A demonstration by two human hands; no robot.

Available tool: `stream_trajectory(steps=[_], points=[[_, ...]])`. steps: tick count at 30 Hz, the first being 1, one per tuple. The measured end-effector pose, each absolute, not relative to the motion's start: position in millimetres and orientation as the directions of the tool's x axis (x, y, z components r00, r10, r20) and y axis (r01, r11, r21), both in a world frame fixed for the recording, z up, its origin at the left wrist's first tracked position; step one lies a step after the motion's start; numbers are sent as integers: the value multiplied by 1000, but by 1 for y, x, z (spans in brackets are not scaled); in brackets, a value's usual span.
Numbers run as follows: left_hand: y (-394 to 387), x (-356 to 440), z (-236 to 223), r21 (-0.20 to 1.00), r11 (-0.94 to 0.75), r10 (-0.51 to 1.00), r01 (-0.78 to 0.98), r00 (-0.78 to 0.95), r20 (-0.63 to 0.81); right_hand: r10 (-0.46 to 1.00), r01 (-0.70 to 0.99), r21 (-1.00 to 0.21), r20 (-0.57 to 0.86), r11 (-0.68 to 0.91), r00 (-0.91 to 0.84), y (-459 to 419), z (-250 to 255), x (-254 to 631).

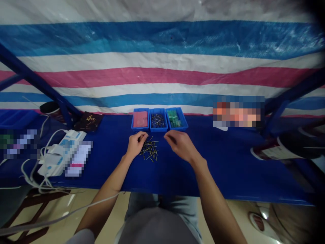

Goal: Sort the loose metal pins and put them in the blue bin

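On the blue tabletop lies a loose pile of thin, rod-like pieces (151, 150), dark with yellowish parts, perhaps drill bits. My left hand (134, 145) is at the pile's left edge, thumb and fingers pinched together. To the right of the pile, apart from it, my right hand (182, 145) is also closed in a pinch. What either hand holds, if anything, is too small to see. Just beyond stand three small blue bins side by side: a left bin (140, 129) with pink packets (140, 119), a middle bin (159, 129) with similar dark rods (157, 120), and a right bin (179, 128) with green packets (174, 118).
A white power strip (62, 152) with tangled cables sits at left, near a dark packet (88, 121). One cable (83, 206) crosses over my left forearm. A dark red tub (274, 147) lies at right. Behind the blue table (228, 169) hangs a striped tarp (162, 76).
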State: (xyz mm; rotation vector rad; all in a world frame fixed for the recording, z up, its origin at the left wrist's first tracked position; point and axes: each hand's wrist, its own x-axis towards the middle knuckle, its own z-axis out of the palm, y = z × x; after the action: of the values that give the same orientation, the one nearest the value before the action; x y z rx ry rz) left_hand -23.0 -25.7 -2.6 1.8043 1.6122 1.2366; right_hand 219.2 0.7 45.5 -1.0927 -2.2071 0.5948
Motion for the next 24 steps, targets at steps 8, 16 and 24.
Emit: stream_trajectory(steps=[8,16,24], points=[[-27,-21,-3,779,-238,950,580,-27,310,759,552,-606,138,572,-636,39,14,194],[-28,-20,-4,759,-249,955,602,20,297,756,584,-537,170,609,-632,22,-4,188],[-30,-18,-2,737,-294,948,609,85,307,757,610,-476,221,634,-615,19,-6,186]])
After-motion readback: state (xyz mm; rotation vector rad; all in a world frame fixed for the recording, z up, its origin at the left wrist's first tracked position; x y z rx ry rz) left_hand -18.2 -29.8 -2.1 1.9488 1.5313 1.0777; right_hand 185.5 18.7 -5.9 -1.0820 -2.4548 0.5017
